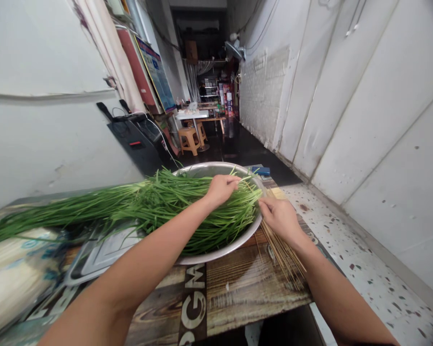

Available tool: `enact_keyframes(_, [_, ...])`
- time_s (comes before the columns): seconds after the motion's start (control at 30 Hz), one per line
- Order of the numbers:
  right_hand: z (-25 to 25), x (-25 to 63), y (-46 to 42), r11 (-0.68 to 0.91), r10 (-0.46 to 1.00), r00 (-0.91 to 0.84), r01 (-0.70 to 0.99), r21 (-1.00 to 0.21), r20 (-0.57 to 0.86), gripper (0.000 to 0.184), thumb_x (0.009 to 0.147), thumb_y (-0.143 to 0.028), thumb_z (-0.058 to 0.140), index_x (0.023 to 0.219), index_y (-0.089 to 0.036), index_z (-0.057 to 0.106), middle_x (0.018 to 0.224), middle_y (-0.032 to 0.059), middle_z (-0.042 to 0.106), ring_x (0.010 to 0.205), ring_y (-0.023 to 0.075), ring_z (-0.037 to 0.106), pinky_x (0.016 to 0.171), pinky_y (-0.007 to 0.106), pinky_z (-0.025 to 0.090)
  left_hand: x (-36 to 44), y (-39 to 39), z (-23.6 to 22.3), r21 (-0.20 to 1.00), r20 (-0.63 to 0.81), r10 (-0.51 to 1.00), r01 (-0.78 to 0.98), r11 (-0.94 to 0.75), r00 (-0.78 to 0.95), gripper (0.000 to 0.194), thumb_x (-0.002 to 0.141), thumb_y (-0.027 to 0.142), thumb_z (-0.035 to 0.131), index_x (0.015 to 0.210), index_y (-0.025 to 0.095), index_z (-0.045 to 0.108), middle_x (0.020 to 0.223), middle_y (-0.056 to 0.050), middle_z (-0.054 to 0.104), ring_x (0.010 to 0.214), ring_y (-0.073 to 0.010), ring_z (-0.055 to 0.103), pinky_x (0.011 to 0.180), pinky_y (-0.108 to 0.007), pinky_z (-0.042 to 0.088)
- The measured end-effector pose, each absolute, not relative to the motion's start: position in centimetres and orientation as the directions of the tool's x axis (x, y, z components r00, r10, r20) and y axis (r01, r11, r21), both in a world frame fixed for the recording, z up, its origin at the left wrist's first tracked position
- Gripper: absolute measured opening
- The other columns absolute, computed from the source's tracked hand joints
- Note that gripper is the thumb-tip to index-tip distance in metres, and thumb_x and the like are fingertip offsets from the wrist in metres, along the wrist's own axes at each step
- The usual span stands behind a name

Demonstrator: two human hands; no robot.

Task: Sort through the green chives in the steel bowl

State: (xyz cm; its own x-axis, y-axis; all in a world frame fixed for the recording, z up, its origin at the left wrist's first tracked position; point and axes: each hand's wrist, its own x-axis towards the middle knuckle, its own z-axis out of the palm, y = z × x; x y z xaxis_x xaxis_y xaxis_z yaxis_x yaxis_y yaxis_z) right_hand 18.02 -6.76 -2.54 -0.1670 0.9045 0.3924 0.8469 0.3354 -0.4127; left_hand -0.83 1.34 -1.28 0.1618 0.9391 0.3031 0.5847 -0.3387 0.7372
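Observation:
A large bunch of long green chives (155, 206) lies across a wide metal bowl (216, 253) and trails off to the left over the table. My left hand (221, 188) rests on the chive ends in the bowl, fingers curled and pinching a few stalks. My right hand (279, 217) sits at the bowl's right rim, fingers closed on the cut ends of the chives. A bundle of thin bamboo skewers (283, 252) lies on the table under my right wrist.
The wood-print table (231, 293) ends just past the skewers, with speckled floor (364, 269) to the right. A metal tray (104, 254) and a white sack (14, 274) lie at the left. A black machine (137, 142), stools and a far table stand down the corridor.

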Motion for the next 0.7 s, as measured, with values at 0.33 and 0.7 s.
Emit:
enact_keyframes(0.33, [-2.67,18.05,-6.68,0.342,0.902,-0.168,0.84,-0.421,0.397,0.03,0.088,-0.028,0.041,0.085,-0.023,0.07,0.076,0.0023,0.072,0.068,0.0162,0.062,0.058,0.024,0.033,-0.53,1.52,-1.55,0.759,0.269,0.951,0.575,-0.305,0.15,0.028,0.078,0.019,0.049,0.095,0.013,0.071,0.067,-0.001,0.067,0.057,-0.0112,0.056,0.065,-0.023,0.046])
enact_keyframes(0.7, [-2.47,17.95,-6.84,0.338,0.906,-0.167,0.84,-0.425,0.39,0.03,0.088,-0.029,0.041,0.081,-0.023,0.07,0.076,0.0021,0.072,0.066,0.0159,0.062,0.058,0.024,0.033,-0.62,1.64,-1.89,0.744,0.293,0.941,0.577,-0.337,0.171,0.03,0.078,0.021,0.049,0.097,0.014,0.07,0.067,-0.002,0.067,0.058,-0.0116,0.056,0.065,-0.023,0.046])
